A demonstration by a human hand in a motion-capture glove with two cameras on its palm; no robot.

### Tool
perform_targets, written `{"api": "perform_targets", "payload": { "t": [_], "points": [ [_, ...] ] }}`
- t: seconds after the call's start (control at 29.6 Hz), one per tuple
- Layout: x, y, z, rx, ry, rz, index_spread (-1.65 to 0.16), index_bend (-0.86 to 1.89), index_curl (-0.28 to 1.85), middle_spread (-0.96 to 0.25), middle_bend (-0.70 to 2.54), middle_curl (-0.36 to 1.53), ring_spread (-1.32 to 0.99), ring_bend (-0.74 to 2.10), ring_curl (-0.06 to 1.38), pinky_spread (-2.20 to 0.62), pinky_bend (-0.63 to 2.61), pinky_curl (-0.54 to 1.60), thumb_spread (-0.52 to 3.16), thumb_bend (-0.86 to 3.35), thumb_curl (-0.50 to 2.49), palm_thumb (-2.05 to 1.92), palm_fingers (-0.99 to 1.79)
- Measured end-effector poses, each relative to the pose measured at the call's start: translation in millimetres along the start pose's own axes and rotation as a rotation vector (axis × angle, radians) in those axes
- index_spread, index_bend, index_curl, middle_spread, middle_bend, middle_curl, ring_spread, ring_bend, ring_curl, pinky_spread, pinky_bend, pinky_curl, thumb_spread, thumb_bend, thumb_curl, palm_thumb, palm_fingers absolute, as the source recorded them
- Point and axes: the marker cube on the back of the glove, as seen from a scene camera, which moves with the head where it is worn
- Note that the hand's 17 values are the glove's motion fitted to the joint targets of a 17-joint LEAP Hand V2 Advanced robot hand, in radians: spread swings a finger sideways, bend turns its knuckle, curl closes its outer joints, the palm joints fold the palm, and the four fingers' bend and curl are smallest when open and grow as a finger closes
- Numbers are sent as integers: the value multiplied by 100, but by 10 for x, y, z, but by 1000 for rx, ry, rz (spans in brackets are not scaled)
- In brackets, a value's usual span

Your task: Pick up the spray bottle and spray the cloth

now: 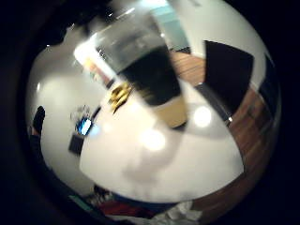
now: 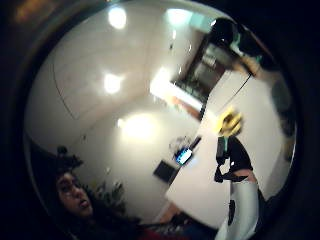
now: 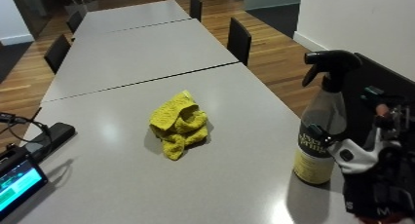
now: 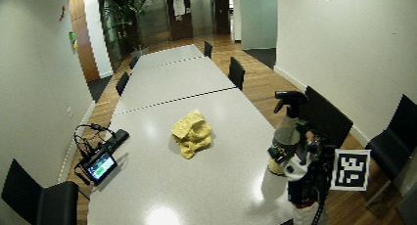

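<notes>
Black-gloved right hand [image 3: 373, 170] beside upright spray bottle [image 3: 322, 121], cloth [image 3: 179, 124] well apart

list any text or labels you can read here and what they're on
Spray bottle label: dark print on a yellow band, too blurred to read.
Small screen at the table edge: bright display, nothing legible.
Square black-and-white marker card: a coded pattern, not words.
Paper on the far door: too small to read.
No text anywhere can be quoted with confidence.

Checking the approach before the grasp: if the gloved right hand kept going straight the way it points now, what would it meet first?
Most likely the spray bottle: the right hand sits right beside its lower body, though contact is unclear. The yellow cloth lies farther off.
</notes>
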Motion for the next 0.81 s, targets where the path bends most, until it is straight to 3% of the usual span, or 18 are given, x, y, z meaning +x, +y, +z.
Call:
{"api": "perform_targets", "payload": {
  "t": [0.07, 0.1, 0.17, 0.34, 0.47, 0.68, 0.81],
  "points": [
    [285, -109, 20, 43, -102, 157, -23, 29, 40, -2, 55, 40, -4, 31, 33, 7, 8, 21, 81, 26, 39, 87, 38],
    [408, -163, 65, 19, -133, 201, -25, 23, 38, 0, 46, 37, -3, 30, 32, 8, 12, 21, 81, 23, 39, 85, 22],
    [625, -243, 185, -64, -171, 241, -27, 20, 39, 2, 44, 37, -1, 32, 33, 11, 13, 21, 81, 21, 39, 86, 15],
    [1014, -200, 280, -138, -150, 210, -32, 15, 33, 2, 55, 39, 2, 47, 33, 17, 3, 13, 79, 19, 42, 92, 33],
    [1138, -41, 189, -113, -232, 249, -31, 13, 32, 1, 42, 36, 0, 52, 33, 17, 33, 21, 81, 22, 46, 101, 59],
    [1218, -82, 47, -98, -222, 284, -29, 12, 32, 0, 38, 37, -1, 55, 38, 13, 42, 27, 81, 21, 50, 105, 66],
    [1098, -295, -9, -144, -44, 195, -28, 13, 32, 1, 36, 38, -1, 55, 39, 12, 42, 30, 81, 20, 53, 107, 66]
  ]
}}
